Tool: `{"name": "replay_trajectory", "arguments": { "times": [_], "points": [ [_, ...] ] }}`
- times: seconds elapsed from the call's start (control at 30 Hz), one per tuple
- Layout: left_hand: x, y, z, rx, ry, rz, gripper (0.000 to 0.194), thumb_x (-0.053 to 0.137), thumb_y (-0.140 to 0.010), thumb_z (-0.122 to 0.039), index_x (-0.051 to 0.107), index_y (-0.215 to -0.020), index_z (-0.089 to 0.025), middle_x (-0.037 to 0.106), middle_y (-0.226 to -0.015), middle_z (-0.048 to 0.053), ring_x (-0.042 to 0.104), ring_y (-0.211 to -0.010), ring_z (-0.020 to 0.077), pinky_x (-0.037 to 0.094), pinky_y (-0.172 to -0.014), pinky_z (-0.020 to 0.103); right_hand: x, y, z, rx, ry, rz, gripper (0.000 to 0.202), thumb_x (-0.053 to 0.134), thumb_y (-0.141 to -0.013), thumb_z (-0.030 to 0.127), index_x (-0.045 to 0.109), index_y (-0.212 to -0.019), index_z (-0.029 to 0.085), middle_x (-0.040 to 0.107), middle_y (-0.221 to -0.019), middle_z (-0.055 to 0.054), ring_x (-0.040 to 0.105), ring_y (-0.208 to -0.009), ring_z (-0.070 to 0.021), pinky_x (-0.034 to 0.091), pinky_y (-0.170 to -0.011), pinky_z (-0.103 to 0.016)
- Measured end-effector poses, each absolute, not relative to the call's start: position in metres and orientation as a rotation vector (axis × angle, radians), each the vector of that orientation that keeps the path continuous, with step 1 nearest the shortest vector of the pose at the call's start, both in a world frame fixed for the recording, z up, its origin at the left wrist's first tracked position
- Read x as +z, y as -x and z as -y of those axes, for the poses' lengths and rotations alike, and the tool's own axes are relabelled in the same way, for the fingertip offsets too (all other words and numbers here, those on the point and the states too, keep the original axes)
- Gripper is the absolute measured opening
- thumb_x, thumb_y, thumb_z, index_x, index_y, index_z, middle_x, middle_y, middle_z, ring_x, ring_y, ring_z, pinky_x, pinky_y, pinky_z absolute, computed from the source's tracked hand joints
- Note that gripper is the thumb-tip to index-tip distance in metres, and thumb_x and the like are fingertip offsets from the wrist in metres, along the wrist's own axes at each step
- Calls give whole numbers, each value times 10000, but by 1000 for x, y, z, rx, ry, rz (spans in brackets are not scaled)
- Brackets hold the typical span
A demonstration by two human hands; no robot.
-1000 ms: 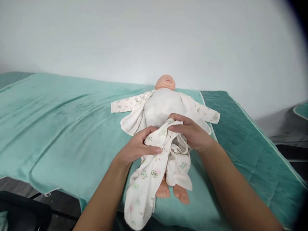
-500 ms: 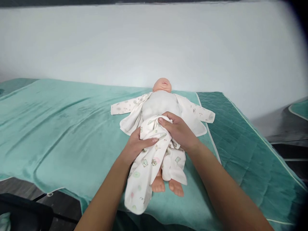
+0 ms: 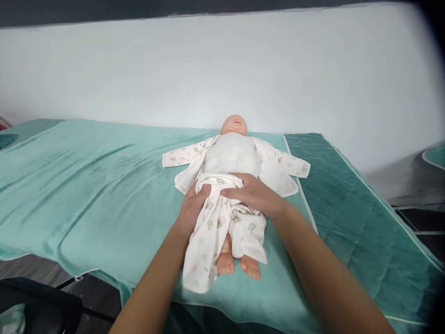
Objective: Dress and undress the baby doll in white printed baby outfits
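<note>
A baby doll lies on its back, its white torso bare between the spread fronts of a patterned jacket. White printed trousers cover its lower body. My left hand grips the trousers' waist at the left side, thumb on top. With thumb and fingers, my right hand pinches the waistband near the middle of the belly. One trouser leg hangs loose at the left, beyond the foot. Both doll feet show below the cloth; the right leg's cuff sits around the ankle. My fingertips are partly hidden.
A light green sheet covers the bed, with a darker quilted cover on the right. A white wall rises behind. At the lower left, a black chair stands by the bed's edge.
The trousers' waist has gone from bunched to spread wider across the doll's hips. My left hand has shifted slightly left and up, and the loose leg's end has drawn up a little.
</note>
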State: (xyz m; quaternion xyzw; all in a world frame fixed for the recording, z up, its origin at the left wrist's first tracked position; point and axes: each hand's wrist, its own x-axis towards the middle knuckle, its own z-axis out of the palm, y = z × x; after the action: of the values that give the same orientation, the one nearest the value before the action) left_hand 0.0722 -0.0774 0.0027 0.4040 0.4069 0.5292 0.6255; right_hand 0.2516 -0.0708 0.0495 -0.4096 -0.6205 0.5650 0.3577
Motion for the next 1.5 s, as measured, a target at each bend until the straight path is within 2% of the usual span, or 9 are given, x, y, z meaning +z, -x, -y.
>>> {"name": "replay_trajectory", "arguments": {
  "times": [0.13, 0.27, 0.37, 0.43, 0.67, 0.9, 1.03, 1.2, 1.5],
  "points": [
    [5, -70, 79, 1164, -1060, -905, 546, 775, -732, -478, 675, -1186, -192, 740, -1051, 67, 679, -959, 260, 530, -804, 309, 40, -249, 64, 1505, 1028, 1276, 263, 696, -772, 376, 677, -974, 210, 706, -891, -22, 649, -840, -204, 511, -743, -310],
    [7, -67, 77, 957, -1165, -794, 581, 880, -601, -318, 694, -1126, -150, 745, -1011, 87, 688, -915, 285, 547, -770, 341, 36, -249, 63, 1424, 1052, 1238, 214, 664, -800, 391, 645, -923, 217, 670, -857, -5, 617, -805, -179, 487, -692, -273],
    [7, -68, 77, 953, -1074, -807, 419, 829, -686, -310, 707, -1044, -130, 749, -932, 93, 703, -826, 259, 555, -738, 345, 38, -251, 67, 1381, 1062, 1362, 196, 650, -826, 399, 634, -893, 215, 649, -839, 12, 595, -786, -159, 459, -666, -252],
    [8, -70, 77, 1034, -996, -792, 407, 794, -734, -336, 695, -1075, -137, 748, -929, 92, 707, -823, 248, 556, -743, 338, 42, -252, 69, 1376, 1062, 1466, 215, 670, -819, 409, 645, -891, 207, 647, -826, 15, 592, -776, -156, 445, -651, -248],
    [12, -70, 77, 1118, -865, -811, 511, 793, -732, -411, 667, -1149, -143, 748, -927, 95, 710, -863, 264, 559, -740, 331, 53, -258, 72, 1546, 862, 1774, 501, 809, -706, 369, 674, -1170, 235, 708, -1097, -15, 627, -1066, -236, 480, -905, -336],
    [7, -71, 79, 1149, -845, -794, 508, 771, -752, -438, 679, -1166, -159, 757, -958, 96, 717, -886, 276, 560, -790, 359, 45, -261, 74, 1557, 932, 1569, 467, 761, -768, 357, 648, -1201, 225, 700, -1106, -44, 637, -1055, -235, 503, -890, -356],
    [5, -71, 78, 1172, -849, -799, 492, 770, -757, -426, 684, -1168, -168, 760, -973, 94, 718, -891, 274, 561, -794, 355, 46, -263, 75, 1577, 917, 1543, 429, 788, -734, 364, 655, -1109, 202, 692, -1028, -38, 639, -940, -205, 508, -795, -313],
    [10, -74, 85, 1165, -872, -759, 478, 746, -787, -422, 675, -1185, -168, 754, -996, 92, 712, -888, 251, 551, -797, 338, 43, -260, 74, 1472, 975, 1579, 295, 750, -763, 395, 636, -956, 203, 655, -882, 4, 605, -831, -170, 470, -706, -272],
    [27, -79, 154, 1222, -714, -941, 535, 726, -799, -470, 647, -1249, -192, 752, -956, 72, 697, -819, 213, 528, -755, 305, 47, -255, 84, 1251, 1184, 1872, 276, 727, -752, 449, 666, -866, 206, 673, -860, 6, 608, -826, -192, 441, -686, -281]
  ]
}}
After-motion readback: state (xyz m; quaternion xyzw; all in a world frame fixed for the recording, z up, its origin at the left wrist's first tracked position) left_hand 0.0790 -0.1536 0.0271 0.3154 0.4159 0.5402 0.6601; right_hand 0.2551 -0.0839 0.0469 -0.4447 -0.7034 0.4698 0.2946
